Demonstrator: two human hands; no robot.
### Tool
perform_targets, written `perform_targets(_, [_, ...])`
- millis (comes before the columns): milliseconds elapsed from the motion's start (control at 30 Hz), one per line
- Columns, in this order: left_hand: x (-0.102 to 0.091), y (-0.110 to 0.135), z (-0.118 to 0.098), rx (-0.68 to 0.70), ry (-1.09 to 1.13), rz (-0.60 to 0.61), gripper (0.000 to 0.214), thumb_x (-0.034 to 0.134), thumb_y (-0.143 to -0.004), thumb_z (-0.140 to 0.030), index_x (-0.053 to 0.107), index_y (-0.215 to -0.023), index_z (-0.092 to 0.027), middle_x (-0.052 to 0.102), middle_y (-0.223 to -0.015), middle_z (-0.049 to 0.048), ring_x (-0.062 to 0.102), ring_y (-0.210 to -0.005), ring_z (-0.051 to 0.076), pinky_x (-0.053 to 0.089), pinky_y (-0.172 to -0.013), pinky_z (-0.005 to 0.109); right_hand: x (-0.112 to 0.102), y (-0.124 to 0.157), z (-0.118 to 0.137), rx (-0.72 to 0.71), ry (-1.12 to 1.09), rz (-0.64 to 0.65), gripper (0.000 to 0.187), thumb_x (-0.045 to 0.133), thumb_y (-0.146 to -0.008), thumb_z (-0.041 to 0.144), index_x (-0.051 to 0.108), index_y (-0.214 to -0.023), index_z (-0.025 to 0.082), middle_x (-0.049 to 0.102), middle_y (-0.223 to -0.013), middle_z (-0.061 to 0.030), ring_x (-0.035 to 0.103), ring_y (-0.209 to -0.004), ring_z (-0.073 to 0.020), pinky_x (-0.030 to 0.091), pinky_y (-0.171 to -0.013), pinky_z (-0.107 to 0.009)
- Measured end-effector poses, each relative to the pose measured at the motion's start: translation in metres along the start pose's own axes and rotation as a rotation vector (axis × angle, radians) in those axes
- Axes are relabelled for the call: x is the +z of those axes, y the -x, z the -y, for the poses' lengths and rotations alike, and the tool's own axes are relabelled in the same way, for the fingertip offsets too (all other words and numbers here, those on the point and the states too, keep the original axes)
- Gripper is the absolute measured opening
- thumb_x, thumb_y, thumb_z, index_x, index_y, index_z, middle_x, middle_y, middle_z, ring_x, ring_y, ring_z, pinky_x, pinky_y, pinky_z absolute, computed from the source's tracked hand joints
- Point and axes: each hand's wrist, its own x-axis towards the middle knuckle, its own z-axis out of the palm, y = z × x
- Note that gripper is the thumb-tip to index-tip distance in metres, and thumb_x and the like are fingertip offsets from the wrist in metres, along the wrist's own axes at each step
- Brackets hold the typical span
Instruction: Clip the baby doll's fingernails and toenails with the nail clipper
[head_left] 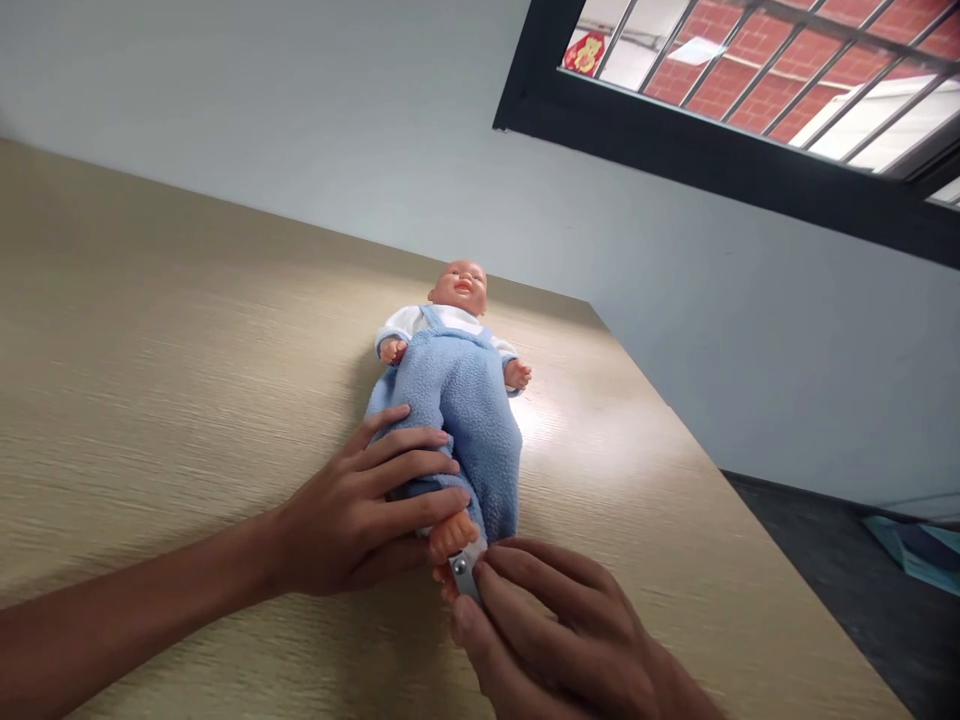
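A baby doll (480,400) in light blue fleece overalls and a white top lies on its back, its head away from me. My left hand (367,510) lies over one trouser leg, fingers across the cloth, thumb low by the foot, gripping it. Bare orange-pink doll feet (452,537) stick out beside those fingers. Between the thumb and fingers of my right hand (559,625) is a small silver nail clipper (462,570) with a round rivet. Its metal end is up against the doll's feet; the rest is hidden by my fingers.
The doll lies on a pale wood-grain table (187,380), whose right edge slants down to the lower right. A grey-white wall (300,110) stands behind it, with a dark-framed barred window (675,130) at upper right. A teal object (915,550) sits beyond the table on the dark floor.
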Motion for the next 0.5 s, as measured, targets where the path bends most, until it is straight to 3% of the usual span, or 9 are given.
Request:
perform_targets(233, [0.0002,0.0005,-0.0002,-0.008,-0.022,0.008,0.025,0.06,-0.096,-0.027,0.065,-0.119,-0.019,0.067,-0.122,0.0073,0.05,-0.129,0.025,0.023,-0.12,0.052,0.0006,0.0022,0.0009,-0.017,0.007,0.022,0.013,0.061,-0.085,0.004,0.068,-0.086,0.015,0.074,-0.074,-0.0001,0.071,-0.068,-0.0127,0.064,-0.068,-0.024])
perform_targets(400, [0.0002,0.0002,-0.0001,-0.017,-0.017,0.009,0.025,0.058,-0.097,-0.028,0.065,-0.12,-0.019,0.067,-0.122,0.0073,0.05,-0.129,0.026,0.023,-0.119,0.053,0.0016,0.008,0.0006,-0.061,0.024,0.062,0.017,0.061,-0.085,0.004,0.069,-0.096,0.015,0.075,-0.082,-0.0018,0.073,-0.077,-0.0167,0.064,-0.071,-0.03])
perform_targets(500, [-0.0001,0.0005,0.0001,-0.01,-0.016,0.01,0.025,0.058,-0.097,-0.028,0.065,-0.119,-0.02,0.066,-0.123,0.0072,0.05,-0.129,0.026,0.023,-0.12,0.052,0.0016,0.0079,0.0001,-0.031,0.005,0.022,0.016,0.059,-0.086,0.003,0.067,-0.091,0.015,0.074,-0.077,0.0001,0.072,-0.073,-0.0133,0.063,-0.071,-0.026])
